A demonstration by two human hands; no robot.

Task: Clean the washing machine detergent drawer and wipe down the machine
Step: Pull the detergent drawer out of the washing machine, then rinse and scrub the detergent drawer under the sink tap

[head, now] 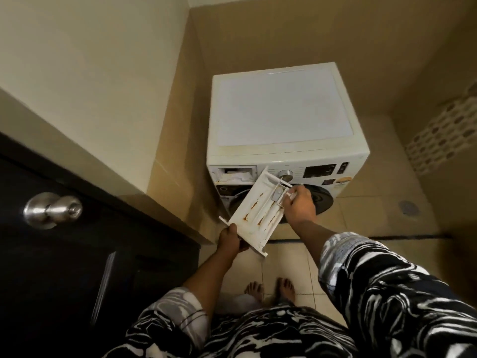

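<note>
Before white front-loading washing machine, outside its open drawer slot: rust-stained white plastic detergent drawer, tilted. Gripped at near end by left hand, fingers curled; held at far end by right hand, fingers curled round edge. Close on left, cream wall corner and dark door with steel knob. Tiled floor below and rightward.

The white detergent drawer, streaked with rusty orange stains, is hanging tilted in mid-air, pulled right out, its near end lower left. The white washing machine is standing just beyond, its drawer slot at the panel's left gaping open.
</note>
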